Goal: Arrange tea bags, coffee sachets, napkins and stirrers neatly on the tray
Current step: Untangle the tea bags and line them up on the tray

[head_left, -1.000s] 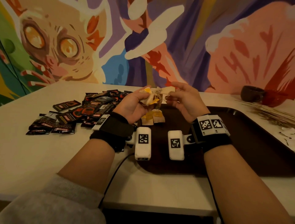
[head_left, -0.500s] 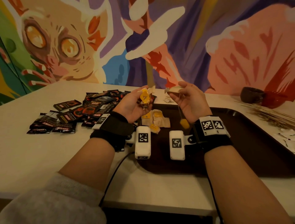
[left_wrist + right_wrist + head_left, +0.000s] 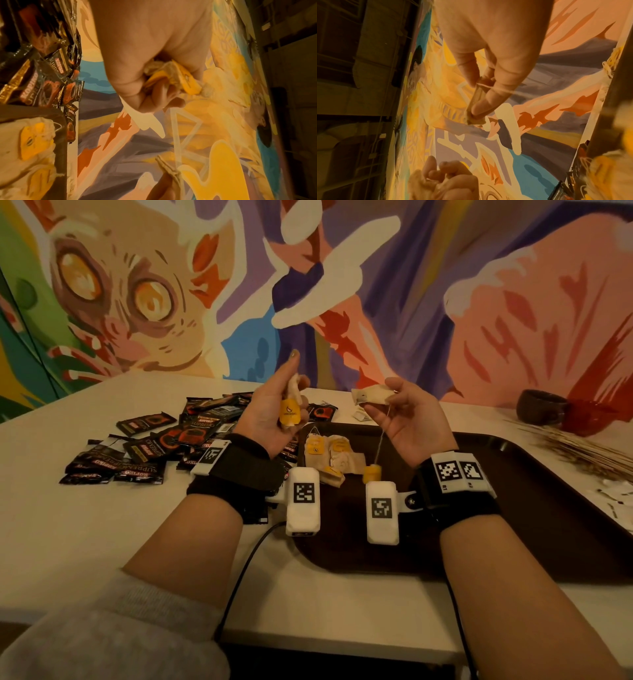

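My left hand [image 3: 274, 409] is raised above the tray's left rim and grips a small bunch of tea bags [image 3: 294, 400] with yellow tags [image 3: 187, 81]. My right hand [image 3: 404, 414] pinches a single tea bag [image 3: 371, 396] between thumb and fingers [image 3: 481, 97]; its string hangs down to a yellow tag [image 3: 372, 473] just above the tray. Several more tea bags [image 3: 330, 455] lie in the far left corner of the dark brown tray [image 3: 513, 525]. A pile of black coffee sachets [image 3: 154, 440] lies on the table left of the tray.
A bundle of thin wooden stirrers [image 3: 582, 450] lies beyond the tray's right edge, with small white packets [image 3: 616, 498] near it. A dark cup [image 3: 539, 407] and a red object [image 3: 585, 416] stand at the far right. A painted wall runs behind the table.
My hands have drawn apart and risen. The right hand pulled one tea bag out of the bunch, and its string and tag now hang free.
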Available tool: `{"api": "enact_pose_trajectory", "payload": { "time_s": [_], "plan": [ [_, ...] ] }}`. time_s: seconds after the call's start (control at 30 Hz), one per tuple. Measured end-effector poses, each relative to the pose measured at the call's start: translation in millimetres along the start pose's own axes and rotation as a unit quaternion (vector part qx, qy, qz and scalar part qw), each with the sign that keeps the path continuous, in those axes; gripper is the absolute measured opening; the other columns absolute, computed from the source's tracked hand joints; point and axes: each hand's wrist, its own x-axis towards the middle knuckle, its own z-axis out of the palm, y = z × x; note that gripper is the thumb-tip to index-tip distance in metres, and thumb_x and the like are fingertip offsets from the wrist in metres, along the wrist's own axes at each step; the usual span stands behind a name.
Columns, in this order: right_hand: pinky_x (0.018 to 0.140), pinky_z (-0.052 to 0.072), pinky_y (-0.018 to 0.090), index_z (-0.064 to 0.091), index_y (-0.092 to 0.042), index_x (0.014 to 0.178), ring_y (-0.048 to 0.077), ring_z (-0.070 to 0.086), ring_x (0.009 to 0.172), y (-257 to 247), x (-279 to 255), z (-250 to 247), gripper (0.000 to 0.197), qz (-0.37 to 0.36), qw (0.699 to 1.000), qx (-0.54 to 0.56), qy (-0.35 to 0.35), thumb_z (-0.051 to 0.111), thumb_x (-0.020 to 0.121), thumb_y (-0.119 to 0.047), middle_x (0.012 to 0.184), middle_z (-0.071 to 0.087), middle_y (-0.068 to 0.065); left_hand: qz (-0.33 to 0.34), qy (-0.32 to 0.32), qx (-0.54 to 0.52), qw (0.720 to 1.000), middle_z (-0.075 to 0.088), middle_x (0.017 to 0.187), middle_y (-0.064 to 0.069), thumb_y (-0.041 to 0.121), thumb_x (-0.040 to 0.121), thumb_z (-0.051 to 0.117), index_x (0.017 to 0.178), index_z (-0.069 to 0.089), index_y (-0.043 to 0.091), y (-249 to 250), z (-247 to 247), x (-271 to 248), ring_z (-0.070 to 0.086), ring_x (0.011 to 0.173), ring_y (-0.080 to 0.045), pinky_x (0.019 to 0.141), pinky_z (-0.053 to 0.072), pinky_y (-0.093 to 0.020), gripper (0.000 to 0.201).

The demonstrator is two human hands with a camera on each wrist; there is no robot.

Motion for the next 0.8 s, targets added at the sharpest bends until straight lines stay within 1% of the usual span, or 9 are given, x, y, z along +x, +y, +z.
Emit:
{"api": "enact_pose_trajectory", "payload": {
  "time_s": [0.2,0.27,0.33,0.43,0.5,0.57,0.63,0.73,0.8],
  "plan": [
    [0.063,0.058,0.028,0.056,-0.004,0.092,0.036,0.05,0.118,0.0,-0.6,-0.3,0.024,0.0,1.0,-0.016,-0.008,0.037,0.085,0.009,0.131,0.042,0.02,0.031,-0.051,-0.096,0.994,0.045,0.054,0.008,0.032,0.095,0.049,0.081,0.053,0.021,8.6,-3.9,-2.2,0.034,0.041,-0.002,0.038,0.029,-0.014,0.019],
    [0.063,0.057,0.028,0.057,-0.004,0.092,0.037,0.047,0.121,-0.2,-0.6,-0.6,0.025,0.001,0.999,-0.03,-0.015,0.037,0.085,0.009,0.131,0.041,0.02,0.034,-0.057,-0.088,0.994,0.041,0.052,0.009,0.03,0.091,0.054,0.079,0.05,0.021,11.4,-6.5,-2.1,0.031,0.041,-0.002,0.038,0.027,-0.014,0.016],
    [0.061,0.056,0.026,0.057,-0.005,0.093,0.038,0.048,0.119,-0.4,-1.6,-0.4,0.026,0.006,0.999,-0.049,-0.024,0.037,0.084,0.009,0.128,0.041,0.019,0.015,-0.051,-0.038,0.998,0.039,0.05,0.009,0.026,0.088,0.057,0.077,0.047,0.021,12.4,-8.6,-2.4,0.029,0.04,-0.002,0.037,0.025,-0.014,0.017],
    [0.056,0.055,0.022,0.055,-0.007,0.1,0.031,0.057,0.101,-1.8,-4.9,1.0,0.028,0.013,0.995,-0.079,-0.051,0.036,0.085,0.008,0.117,0.046,0.014,-0.07,-0.042,0.082,0.993,0.044,0.055,0.008,0.023,0.091,0.059,0.078,0.051,0.018,9.9,-9.3,-1.4,0.029,0.039,-0.001,0.034,0.025,-0.013,0.016],
    [0.055,0.054,0.02,0.054,-0.008,0.102,0.024,0.062,0.085,-3.3,-7.6,1.9,0.03,0.018,0.992,-0.102,-0.072,0.034,0.086,0.008,0.106,0.052,0.011,-0.124,-0.056,0.146,0.98,0.055,0.066,0.005,0.022,0.085,0.063,0.088,0.06,0.013,6.9,-6.3,-3.3,0.032,0.038,-0.002,0.032,0.026,-0.012,0.01],
    [0.052,0.052,0.02,0.054,-0.01,0.102,0.019,0.065,0.069,-4.1,-9.4,2.4,0.032,0.026,0.987,-0.129,-0.089,0.034,0.086,0.008,0.097,0.056,0.011,-0.156,-0.075,0.173,0.97,0.064,0.077,0.001,0.025,0.075,0.065,0.1,0.063,0.008,3.2,-3.1,-5.0,0.035,0.036,-0.002,0.032,0.026,-0.011,0.03],
    [0.048,0.047,0.019,0.055,-0.013,0.101,0.017,0.061,0.057,-3.9,-9.7,2.6,0.032,0.03,0.982,-0.16,-0.101,0.035,0.086,0.007,0.089,0.058,0.01,-0.173,-0.1,0.183,0.963,0.064,0.08,0.0,0.027,0.072,0.063,0.103,0.061,0.007,0.9,0.0,-6.6,0.036,0.035,-0.001,0.032,0.026,-0.009,0.037],
    [0.039,0.034,0.018,0.056,-0.017,0.1,0.01,0.044,0.041,-2.8,-7.4,2.1,0.03,0.021,0.965,-0.234,-0.113,0.04,0.086,0.005,0.071,0.054,0.004,-0.186,-0.131,0.191,0.955,0.059,0.082,-0.001,0.024,0.075,0.061,0.099,0.059,0.009,-0.8,2.6,-8.8,0.037,0.036,-0.001,0.032,0.024,-0.009,0.028],
    [0.039,0.025,0.019,0.056,-0.019,0.099,0.008,0.036,0.037,-1.6,-5.6,1.4,0.028,0.021,0.956,-0.263,-0.129,0.043,0.088,0.003,0.062,0.052,0.0,-0.18,-0.137,0.204,0.952,0.061,0.075,-0.001,0.021,0.079,0.06,0.094,0.058,0.009,-2.3,4.2,-10.4,0.038,0.038,-0.001,0.033,0.024,-0.01,0.019]
  ]
}}
